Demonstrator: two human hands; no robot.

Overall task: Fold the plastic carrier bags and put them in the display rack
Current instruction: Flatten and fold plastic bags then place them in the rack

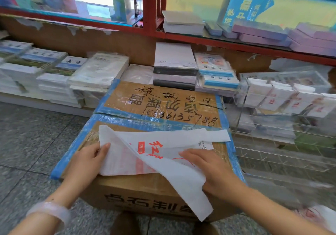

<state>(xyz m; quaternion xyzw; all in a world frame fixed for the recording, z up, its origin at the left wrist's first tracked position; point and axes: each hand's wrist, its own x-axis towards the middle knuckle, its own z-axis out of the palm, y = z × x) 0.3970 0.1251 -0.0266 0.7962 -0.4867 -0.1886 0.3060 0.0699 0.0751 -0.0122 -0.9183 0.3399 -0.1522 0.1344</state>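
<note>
A thin white plastic carrier bag with red printing [160,154] is being folded on top of a brown cardboard box sealed with blue tape [163,103], which serves here as the landmark. The bag is lying across the near half of the box lid, and one long corner is hanging over the box's front edge.

The left hand [87,159] is being held at the bag's left edge, thumb on top of the sheet, fingers hidden beneath it, so the edge appears to be pinched lightly. The right hand [209,169] is being laid over the right part of the bag, fingers fairly straight on top, with the fold apparently gathered under the palm; how firmly it is being gripped cannot be told.

A clear acrylic display rack with compartments [283,96] is standing just right of the box, some folded white bags already being held in it.

The film is being judged slippery: the overhanging corner is likely to drag the fold askew, and trapped air or a loosened pinch could let the layers spring open.
</note>
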